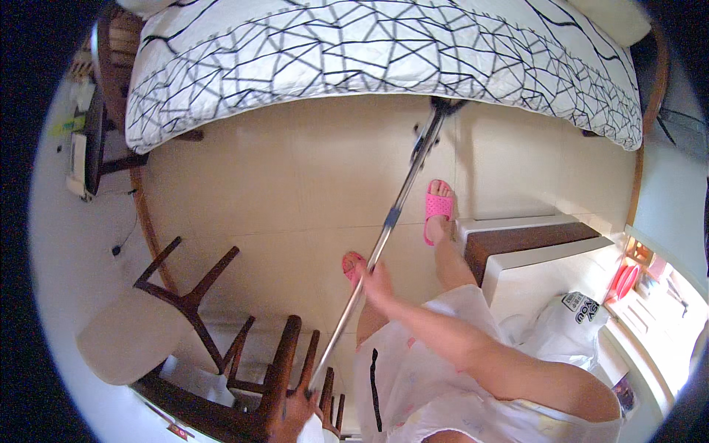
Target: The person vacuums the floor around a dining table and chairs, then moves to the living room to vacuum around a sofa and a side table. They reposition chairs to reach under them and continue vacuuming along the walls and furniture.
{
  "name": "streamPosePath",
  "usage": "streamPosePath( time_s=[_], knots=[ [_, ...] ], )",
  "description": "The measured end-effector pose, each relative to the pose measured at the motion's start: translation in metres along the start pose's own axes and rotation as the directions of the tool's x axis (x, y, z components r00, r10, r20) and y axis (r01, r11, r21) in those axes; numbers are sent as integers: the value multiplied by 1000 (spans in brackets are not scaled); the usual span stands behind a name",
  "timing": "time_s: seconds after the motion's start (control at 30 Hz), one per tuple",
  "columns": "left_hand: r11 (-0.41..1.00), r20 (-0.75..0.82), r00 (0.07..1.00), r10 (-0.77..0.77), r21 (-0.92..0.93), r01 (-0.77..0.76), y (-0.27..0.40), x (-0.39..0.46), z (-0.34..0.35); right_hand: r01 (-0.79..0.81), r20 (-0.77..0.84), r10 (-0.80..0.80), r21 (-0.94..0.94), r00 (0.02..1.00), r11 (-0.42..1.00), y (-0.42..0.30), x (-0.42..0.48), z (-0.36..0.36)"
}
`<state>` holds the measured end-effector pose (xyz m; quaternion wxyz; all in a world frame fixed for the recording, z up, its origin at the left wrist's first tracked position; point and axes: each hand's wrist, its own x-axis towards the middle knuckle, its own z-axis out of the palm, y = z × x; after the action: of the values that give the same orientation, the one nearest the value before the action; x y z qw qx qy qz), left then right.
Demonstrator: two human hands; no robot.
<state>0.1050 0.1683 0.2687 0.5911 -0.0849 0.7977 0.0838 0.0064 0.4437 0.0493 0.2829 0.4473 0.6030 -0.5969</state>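
Note:
A long metal-handled floor mop (pixel 407 191) slants across the tiled floor. Its black lower joint (pixel 443 105) reaches the hem of the bed cover (pixel 388 55), and the head beyond is hidden beneath it. My right hand (pixel 378 285) is wrapped around the middle of the pole. Lower down, at the bottom of the view, my left hand (pixel 299 412) grips the pole's upper end. A blue collar (pixel 392 217) and a lever fitting (pixel 425 144) sit along the handle. My feet, in pink slippers (pixel 439 206), stand on either side of the pole.
Dark wooden chair legs (pixel 191 299) stick up at the left, beside a beige seat (pixel 133 335). A white and brown cabinet (pixel 532 243) stands close on my right, with a white plastic bag (pixel 565 332) by it. A cable (pixel 130 227) hangs along the left wall.

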Motion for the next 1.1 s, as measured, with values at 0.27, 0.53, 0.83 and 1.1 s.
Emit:
streamPosePath(
  time_s=[0.27,0.53,0.83,1.1],
  knots=[
    [894,-405,815,414,11,-448,311,322,-20,167,-242,-220,-221,945,961,36,58,-166],
    [798,-483,662,574,147,-585,591,445,-24,39,-132,61,645,989,763,60,16,-197],
    [885,-157,876,456,186,-428,408,306,28,17,-138,98,655,986,755,40,24,-222],
    [928,-163,952,259,314,-199,256,206,-6,96,-179,63,756,982,648,25,-11,-252]
  ],
)
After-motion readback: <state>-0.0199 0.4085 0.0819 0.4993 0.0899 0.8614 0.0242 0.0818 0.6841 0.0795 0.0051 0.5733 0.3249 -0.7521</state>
